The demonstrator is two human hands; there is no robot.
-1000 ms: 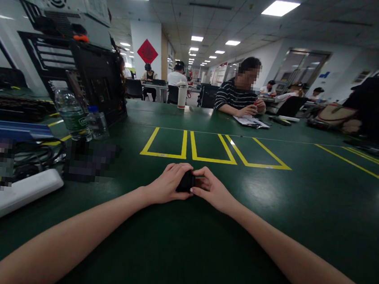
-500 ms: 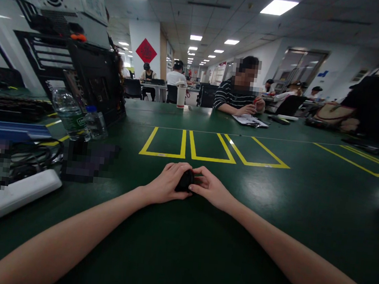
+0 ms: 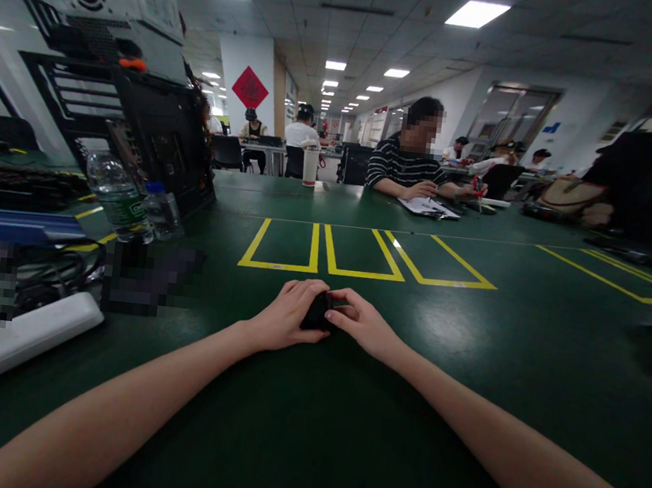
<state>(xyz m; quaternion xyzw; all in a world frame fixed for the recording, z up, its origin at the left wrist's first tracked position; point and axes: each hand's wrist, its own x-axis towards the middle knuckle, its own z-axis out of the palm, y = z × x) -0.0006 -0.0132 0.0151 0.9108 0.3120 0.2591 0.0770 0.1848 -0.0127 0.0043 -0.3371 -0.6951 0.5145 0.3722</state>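
Note:
Both my hands rest on the green table [image 3: 341,432] in front of me, meeting around a small black object [image 3: 317,312]. My left hand [image 3: 288,314] curls its fingers over the object's left side. From the right, my right hand [image 3: 359,324] pinches it with thumb and fingertips. Most of the black object is hidden between the fingers, so I cannot make out what it is.
Yellow taped rectangles [image 3: 360,254] lie just beyond my hands. At left stand two water bottles [image 3: 118,199], an open computer case [image 3: 141,116], cables and a white power strip [image 3: 13,339]. Across the table a person in a striped top [image 3: 409,167] sits over papers [image 3: 428,206].
My hands have barely moved; the right fingers shifted slightly on the black object. The seated person across the table stretched an arm out to the right.

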